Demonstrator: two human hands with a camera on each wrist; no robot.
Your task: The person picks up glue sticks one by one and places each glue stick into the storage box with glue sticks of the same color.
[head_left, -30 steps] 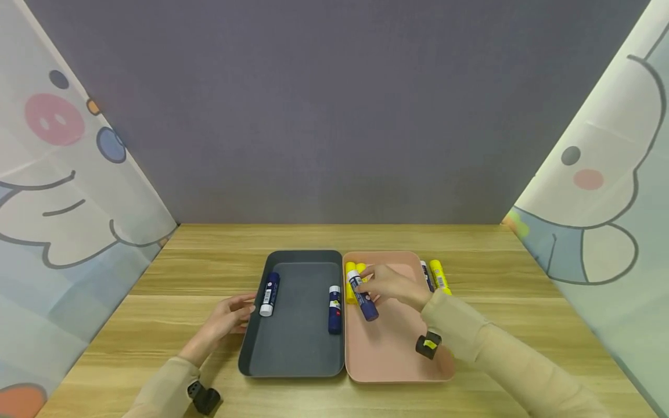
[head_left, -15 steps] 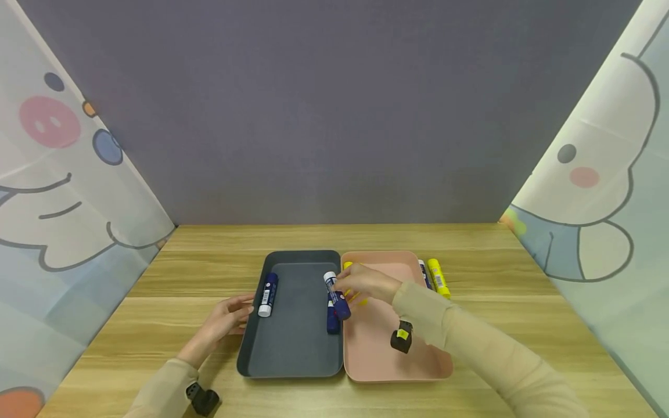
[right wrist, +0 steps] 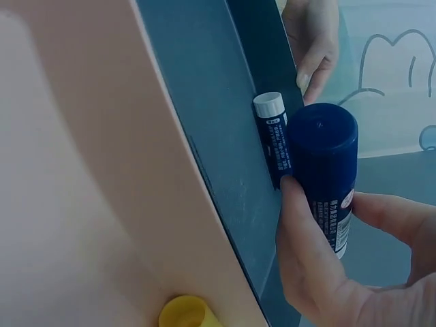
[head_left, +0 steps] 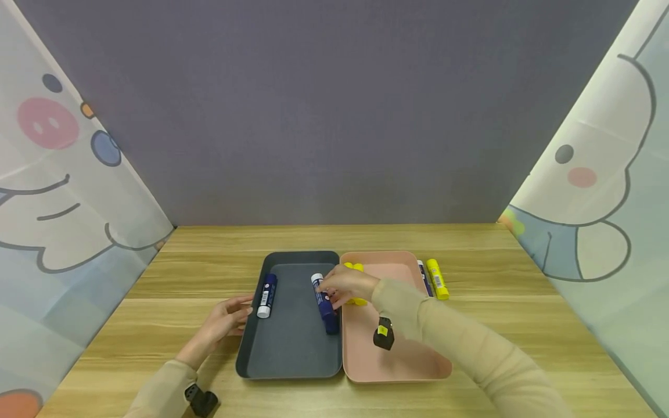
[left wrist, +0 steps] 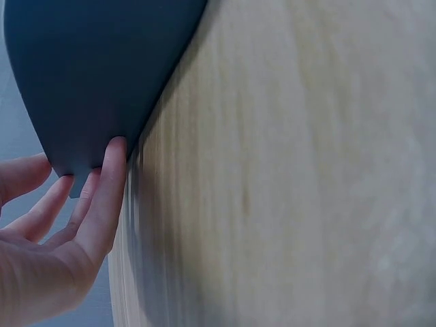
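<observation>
Over the grey tray [head_left: 290, 357], my right hand [head_left: 349, 283] pinches a navy glue stick [head_left: 319, 290] with a white end, between thumb and fingers. In the right wrist view the held glue stick [right wrist: 325, 157] shows its navy end towards the camera. Beneath it, a second navy glue stick [head_left: 331, 325] is partly covered. Another navy glue stick [head_left: 266, 296] lies along the tray's left wall. My left hand [head_left: 225, 318] touches that wall from outside; in the left wrist view, its fingers [left wrist: 112, 184] lie fairly straight against the tray wall [left wrist: 95, 82].
A pink tray [head_left: 399, 368] stands against the grey one's right side, with yellow glue sticks [head_left: 358, 267] partly behind my right hand. Right of it, a navy glue stick [head_left: 424, 277] and a yellow glue stick [head_left: 438, 280] lie on the wooden table [head_left: 219, 261].
My right hand has carried the navy glue stick leftward from over the pink tray to over the grey tray. The left hand stays at the grey tray's wall.
</observation>
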